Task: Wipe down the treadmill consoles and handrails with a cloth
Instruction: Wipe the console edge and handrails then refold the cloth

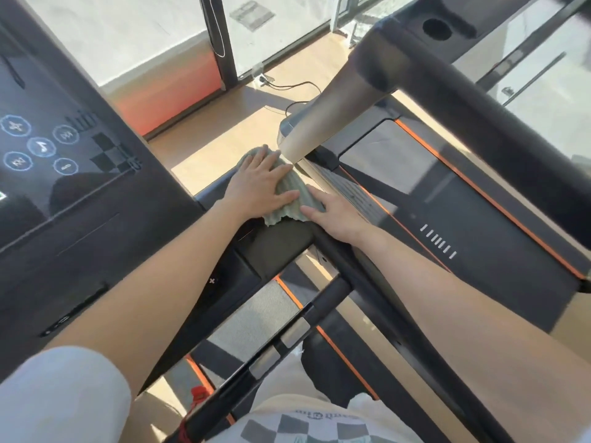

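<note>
On the console [275,247], right end: a ribbed green cloth [289,199] lies spread on the dark ledge, to the right of the touchscreen [48,148].
Left hand [256,183]: flat on top of the cloth, fingers straight and spread, pressing down rather than gripping.
Right hand [335,215]: fingers straight, tips touching the cloth's near edge; it holds nothing.
Crossbar [329,295]: a dark handrail with metal sensor plates runs under the arms, well apart from the cloth.
Neighbouring treadmill [479,203]: stands to the right; its rail [479,100] is not near the cloth.
Progress: probably mid-task. Only this console end is under the cloth. Nothing shows which surfaces are finished, so the screen, rails and next machine may remain.
</note>
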`<state>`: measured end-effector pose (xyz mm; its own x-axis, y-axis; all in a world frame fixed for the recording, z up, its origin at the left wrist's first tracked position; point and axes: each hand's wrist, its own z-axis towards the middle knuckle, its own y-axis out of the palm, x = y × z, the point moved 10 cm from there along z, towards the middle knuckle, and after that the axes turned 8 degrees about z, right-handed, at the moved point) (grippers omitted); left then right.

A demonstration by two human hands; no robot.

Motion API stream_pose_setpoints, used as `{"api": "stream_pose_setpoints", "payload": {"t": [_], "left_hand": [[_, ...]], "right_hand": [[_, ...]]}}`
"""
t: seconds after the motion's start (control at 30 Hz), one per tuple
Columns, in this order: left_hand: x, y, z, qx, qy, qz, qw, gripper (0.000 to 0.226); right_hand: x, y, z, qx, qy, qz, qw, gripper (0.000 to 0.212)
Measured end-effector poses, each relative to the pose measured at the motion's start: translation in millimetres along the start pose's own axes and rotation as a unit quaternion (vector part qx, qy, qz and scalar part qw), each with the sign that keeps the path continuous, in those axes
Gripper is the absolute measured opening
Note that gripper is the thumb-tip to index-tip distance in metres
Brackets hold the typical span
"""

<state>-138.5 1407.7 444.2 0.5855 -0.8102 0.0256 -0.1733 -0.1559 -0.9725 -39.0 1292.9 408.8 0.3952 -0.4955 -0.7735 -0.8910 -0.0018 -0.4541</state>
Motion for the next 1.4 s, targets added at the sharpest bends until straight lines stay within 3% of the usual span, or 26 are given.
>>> {"api": "stream_pose_setpoints", "payload": {"t": [0.2, 0.53, 1.03, 1.4], "left_hand": [[48, 1, 24, -0.043, 0.108, 0.107, 0.987, 0.078], [160, 30, -13, -0.079, 0.252, 0.122, 0.957, 0.085], [321, 66, -77, -0.176, 0.321, 0.119, 0.923, 0.081], [431, 75, -132, -0.143, 0.376, 0.106, 0.91, 0.077]], "right_hand": [[22, -12, -29, 0.01, 0.027, 0.017, 0.999, 0.036], [100, -32, -137, 0.062, 0.069, 0.025, 0.995, 0.024], [196, -55, -299, 0.137, 0.123, 0.031, 0.982, 0.062], [258, -68, -409, 0.22, 0.168, 0.048, 0.96, 0.054]]}}
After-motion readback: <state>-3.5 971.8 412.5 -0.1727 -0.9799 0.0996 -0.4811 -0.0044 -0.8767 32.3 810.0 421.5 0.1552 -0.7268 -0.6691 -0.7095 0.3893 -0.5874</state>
